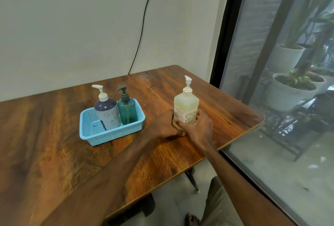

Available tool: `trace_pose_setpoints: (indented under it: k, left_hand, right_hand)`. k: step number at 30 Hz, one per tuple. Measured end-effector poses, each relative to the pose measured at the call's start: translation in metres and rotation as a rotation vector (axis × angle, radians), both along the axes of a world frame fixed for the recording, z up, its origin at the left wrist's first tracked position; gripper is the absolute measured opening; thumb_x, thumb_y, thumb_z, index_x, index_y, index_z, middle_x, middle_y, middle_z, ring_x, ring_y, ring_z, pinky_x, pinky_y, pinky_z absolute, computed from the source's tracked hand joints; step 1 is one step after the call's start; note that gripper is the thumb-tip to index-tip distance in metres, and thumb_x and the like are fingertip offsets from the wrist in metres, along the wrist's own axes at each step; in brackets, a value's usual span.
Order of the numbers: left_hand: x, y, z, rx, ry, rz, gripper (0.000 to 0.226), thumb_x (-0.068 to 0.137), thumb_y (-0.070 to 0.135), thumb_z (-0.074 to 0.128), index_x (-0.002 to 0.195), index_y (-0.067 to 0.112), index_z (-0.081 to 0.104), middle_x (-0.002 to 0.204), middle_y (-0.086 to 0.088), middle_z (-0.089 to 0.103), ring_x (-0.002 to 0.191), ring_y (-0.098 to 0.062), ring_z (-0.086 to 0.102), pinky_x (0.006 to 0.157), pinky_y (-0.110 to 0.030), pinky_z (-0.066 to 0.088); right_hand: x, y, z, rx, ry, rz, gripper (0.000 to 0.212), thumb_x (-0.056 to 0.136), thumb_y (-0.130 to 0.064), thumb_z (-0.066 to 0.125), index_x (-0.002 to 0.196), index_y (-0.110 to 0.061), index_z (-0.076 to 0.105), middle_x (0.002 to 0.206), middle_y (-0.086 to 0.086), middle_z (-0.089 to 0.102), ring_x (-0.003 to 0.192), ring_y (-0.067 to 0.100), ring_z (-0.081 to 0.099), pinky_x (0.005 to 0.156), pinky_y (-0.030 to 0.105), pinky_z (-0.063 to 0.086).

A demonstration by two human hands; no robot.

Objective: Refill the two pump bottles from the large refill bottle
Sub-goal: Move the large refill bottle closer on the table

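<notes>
A large pale-yellow refill bottle (186, 104) with a white pump stands upright on the wooden table (54, 153), right of centre. My left hand (165, 126) and my right hand (199, 129) both wrap around its lower part. To its left, a blue plastic basket (101, 135) holds two upright pump bottles: a dark purple one (106, 112) with a white pump and a teal translucent one (127, 111) with a dark pump. They touch side by side.
The table's right edge (240, 140) runs close to a large glass window (271, 99). A black cable (142, 25) hangs down the wall behind the table. White plant pots (287, 94) stand outside the glass. My knee shows below the table.
</notes>
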State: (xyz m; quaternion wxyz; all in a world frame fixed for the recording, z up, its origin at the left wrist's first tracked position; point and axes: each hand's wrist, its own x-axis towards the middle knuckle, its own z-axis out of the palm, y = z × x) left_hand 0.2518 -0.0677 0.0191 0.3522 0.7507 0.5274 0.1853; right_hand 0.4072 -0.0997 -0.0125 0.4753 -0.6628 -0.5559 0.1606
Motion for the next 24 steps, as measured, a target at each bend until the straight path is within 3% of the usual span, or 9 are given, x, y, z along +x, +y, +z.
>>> trace_pose_setpoints:
  k: [6, 13, 16, 18, 21, 24]
  left_hand:
    - [0.005, 0.007, -0.009, 0.048, -0.072, 0.012, 0.078, 0.085, 0.017, 0.083, 0.15, 0.024, 0.042, 0.149, 0.001, 0.056, 0.137, -0.022, 0.054, 0.096, -0.024, 0.041]
    - [0.001, 0.009, -0.009, 0.071, -0.052, -0.051, 0.077, 0.086, 0.016, 0.081, 0.152, 0.025, 0.04, 0.151, 0.0, 0.055, 0.139, -0.024, 0.052, 0.107, -0.034, 0.044]
    - [-0.004, -0.002, -0.007, 0.153, 0.021, -0.061, 0.071, 0.091, 0.02, 0.078, 0.151, 0.022, 0.041, 0.152, -0.001, 0.054, 0.14, -0.023, 0.052, 0.105, -0.027, 0.042]
    - [-0.01, -0.016, -0.003, 0.231, 0.102, -0.052, 0.064, 0.093, 0.025, 0.076, 0.148, 0.023, 0.042, 0.152, 0.0, 0.051, 0.141, -0.023, 0.05, 0.11, -0.032, 0.043]
    - [-0.024, -0.043, 0.004, 0.324, 0.204, 0.024, 0.07, 0.097, 0.03, 0.071, 0.155, 0.026, 0.033, 0.16, 0.0, 0.043, 0.147, -0.023, 0.042, 0.117, -0.041, 0.039]
    - [-0.049, -0.068, 0.008, 0.466, 0.177, 0.132, 0.063, 0.101, 0.034, 0.064, 0.156, 0.025, 0.036, 0.16, 0.002, 0.044, 0.146, -0.019, 0.043, 0.118, -0.038, 0.038]
  right_hand:
    - [-0.009, 0.003, -0.001, -0.01, -0.114, -0.128, 0.089, 0.065, -0.062, 0.086, 0.132, -0.015, 0.054, 0.129, 0.001, 0.067, 0.112, 0.019, 0.066, 0.079, 0.032, 0.059]
    - [-0.015, 0.001, 0.001, -0.035, -0.148, -0.13, 0.087, 0.069, -0.058, 0.085, 0.135, -0.013, 0.05, 0.134, 0.005, 0.064, 0.117, 0.023, 0.064, 0.078, 0.03, 0.056]
    - [-0.016, -0.006, 0.0, -0.002, -0.13, -0.067, 0.086, 0.073, -0.062, 0.081, 0.137, -0.015, 0.05, 0.135, 0.002, 0.064, 0.118, 0.02, 0.064, 0.081, 0.034, 0.059]
    - [-0.018, -0.014, -0.001, 0.044, -0.069, -0.019, 0.082, 0.076, -0.062, 0.078, 0.14, -0.021, 0.047, 0.135, -0.005, 0.062, 0.119, 0.013, 0.061, 0.087, 0.033, 0.058]
    - [-0.024, -0.032, 0.001, 0.104, -0.066, -0.077, 0.079, 0.081, -0.047, 0.08, 0.144, -0.023, 0.04, 0.14, -0.006, 0.052, 0.126, 0.01, 0.051, 0.099, 0.031, 0.048]
    - [-0.037, -0.052, 0.009, 0.161, -0.118, -0.134, 0.071, 0.085, -0.026, 0.078, 0.145, -0.019, 0.041, 0.15, 0.001, 0.043, 0.139, 0.017, 0.041, 0.111, 0.036, 0.041]
